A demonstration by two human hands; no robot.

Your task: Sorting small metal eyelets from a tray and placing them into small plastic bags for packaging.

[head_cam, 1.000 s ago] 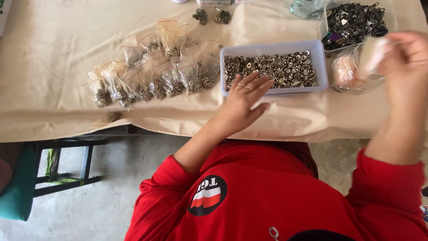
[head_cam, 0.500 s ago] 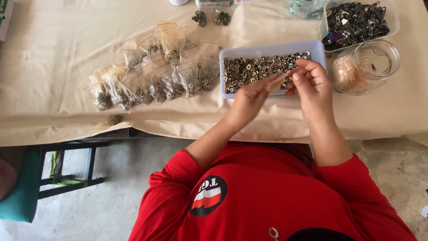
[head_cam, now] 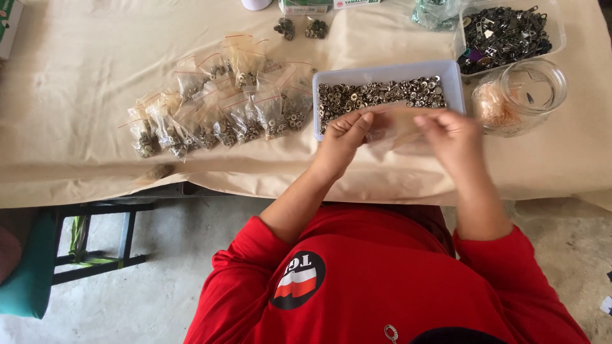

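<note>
My left hand [head_cam: 344, 137] and my right hand [head_cam: 449, 130] hold a small clear plastic bag [head_cam: 395, 127] stretched between them, just in front of a pale rectangular tray [head_cam: 382, 71] filled with small silvery metal rings. Each hand pinches one side of the bag. The bag looks empty. To the left lies a pile of several filled clear bags [head_cam: 217, 108] with red strips at the top.
A glass jar [head_cam: 526, 95] with thin orange bits stands right of the tray. Behind it is a clear tub [head_cam: 510, 28] of dark metal parts. The table has a beige cloth [head_cam: 83, 76]. A stool [head_cam: 89, 242] stands below left.
My right hand came from the jar at the right to the tray with a bag. Both hands then drew apart and now hold the bag spread between them.
</note>
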